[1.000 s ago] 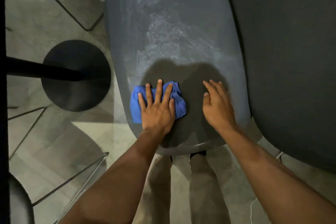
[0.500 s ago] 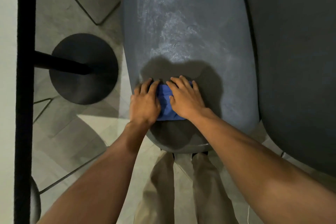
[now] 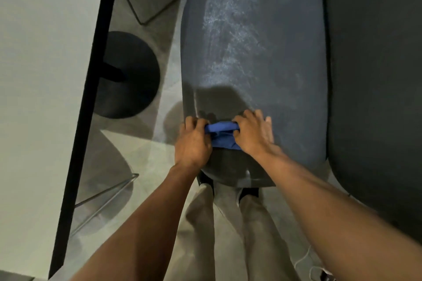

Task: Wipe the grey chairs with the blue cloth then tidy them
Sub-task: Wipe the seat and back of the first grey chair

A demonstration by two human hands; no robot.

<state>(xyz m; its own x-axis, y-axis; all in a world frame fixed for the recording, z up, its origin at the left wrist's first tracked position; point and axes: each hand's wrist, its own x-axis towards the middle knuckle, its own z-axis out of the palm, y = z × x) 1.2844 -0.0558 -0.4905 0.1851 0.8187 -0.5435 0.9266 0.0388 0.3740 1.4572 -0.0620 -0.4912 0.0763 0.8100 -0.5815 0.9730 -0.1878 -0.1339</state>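
A grey chair (image 3: pixel 253 57) with a rounded, oblong padded surface fills the middle of the head view; pale streaks mark its upper part. Near its lower end lies the blue cloth (image 3: pixel 222 136), bunched into a small fold. My left hand (image 3: pixel 193 141) grips the cloth's left side with curled fingers. My right hand (image 3: pixel 253 133) grips its right side, fingers curled over the fold. Both hands rest on the chair, and most of the cloth is hidden under them.
A second dark grey chair (image 3: pixel 376 75) stands right beside the first on the right. On the left are a white table (image 3: pixel 41 75) with a black edge and its round black base (image 3: pixel 129 75). My legs (image 3: pixel 228 235) stand on the pale floor below.
My right hand moved from the bare chair surface onto the cloth. The flat cloth under my left palm has been gathered into a bunch between both hands. The view shifted, bringing the table in.
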